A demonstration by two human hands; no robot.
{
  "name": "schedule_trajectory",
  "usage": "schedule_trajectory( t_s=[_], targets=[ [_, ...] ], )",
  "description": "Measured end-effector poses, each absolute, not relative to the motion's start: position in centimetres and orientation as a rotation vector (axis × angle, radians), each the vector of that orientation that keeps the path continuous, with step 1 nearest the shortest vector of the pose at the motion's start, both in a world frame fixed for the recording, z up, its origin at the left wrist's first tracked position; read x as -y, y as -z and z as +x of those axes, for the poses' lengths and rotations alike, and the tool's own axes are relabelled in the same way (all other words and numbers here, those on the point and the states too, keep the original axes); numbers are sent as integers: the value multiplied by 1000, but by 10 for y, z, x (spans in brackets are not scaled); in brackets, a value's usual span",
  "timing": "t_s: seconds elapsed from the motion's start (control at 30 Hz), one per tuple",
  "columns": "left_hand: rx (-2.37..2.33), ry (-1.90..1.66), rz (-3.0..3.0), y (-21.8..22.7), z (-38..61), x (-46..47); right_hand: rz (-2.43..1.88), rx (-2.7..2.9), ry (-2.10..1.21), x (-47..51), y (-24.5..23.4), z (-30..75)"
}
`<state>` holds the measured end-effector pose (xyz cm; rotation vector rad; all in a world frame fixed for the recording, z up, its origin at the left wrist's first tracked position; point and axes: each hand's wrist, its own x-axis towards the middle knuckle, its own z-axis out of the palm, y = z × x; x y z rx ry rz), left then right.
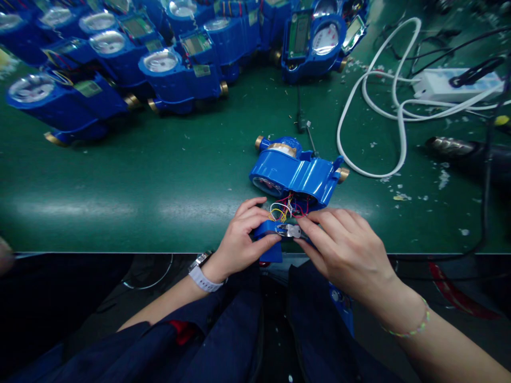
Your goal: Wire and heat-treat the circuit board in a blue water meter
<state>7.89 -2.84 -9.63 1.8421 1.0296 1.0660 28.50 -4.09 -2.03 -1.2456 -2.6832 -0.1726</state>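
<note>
A blue water meter (297,170) with brass ends lies on the green table (159,175) just beyond my hands. Coloured wires (284,208) run from its open underside to a small blue cover piece (271,239) at the table's front edge. My left hand (241,239) is closed around the left side of that cover. My right hand (343,247) pinches the right side, fingertips at a shiny metal part (289,230) on it.
Several blue water meters (120,58) crowd the back left of the table, and another one (319,40) stands at the back centre. A white cable (383,101) loops to a white power strip (455,85) at the right. A dark tool (467,151) lies at the far right.
</note>
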Motion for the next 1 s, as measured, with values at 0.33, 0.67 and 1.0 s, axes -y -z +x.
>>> schedule_trajectory(
  t_s=[0.33, 0.67, 1.0],
  targets=[
    [-1026, -1066, 1859, 97, 78, 29, -1312, 2659, 11, 41, 28, 286],
    [-1039, -1074, 1863, 98, 79, 28, -1262, 2682, 165, 43, 25, 286],
    [-1036, -1091, 1863, 98, 80, 28, -1363, 2535, 50, 46, 31, 291]
  ],
)
